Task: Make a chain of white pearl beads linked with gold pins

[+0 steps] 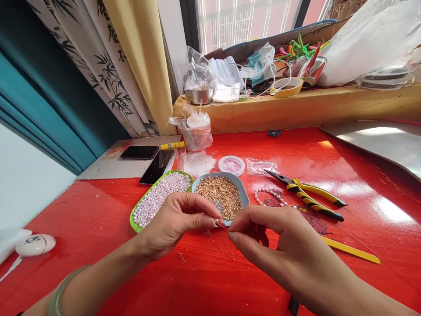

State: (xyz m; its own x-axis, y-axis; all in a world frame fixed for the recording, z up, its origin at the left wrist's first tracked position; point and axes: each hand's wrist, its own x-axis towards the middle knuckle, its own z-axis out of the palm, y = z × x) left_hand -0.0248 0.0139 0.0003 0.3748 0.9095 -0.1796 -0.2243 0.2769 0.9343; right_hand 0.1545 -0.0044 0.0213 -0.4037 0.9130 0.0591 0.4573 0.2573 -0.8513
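Note:
My left hand [177,219] is closed in a pinch, with a small pearl bead [216,221] at its fingertips. A fine wire or thread [222,225] runs from the bead toward my right hand [279,241], whose thumb and forefinger pinch its other end. Just beyond my fingers lies a grey-blue dish [245,195] of small gold beads [219,193]. To its left, partly behind my left hand, a green dish [134,223] holds pale pink pearl beads [161,195]. A beaded strand [271,192] curves on the table past my right hand.
Yellow-black pliers [305,197] and a yellow strip [353,250] lie right on the red table [197,285]. Behind the dishes are a round clear case [231,165], a bagged cup [197,129] and two phones [140,152]. A white mouse-like device [35,245] sits left. The windowsill is cluttered.

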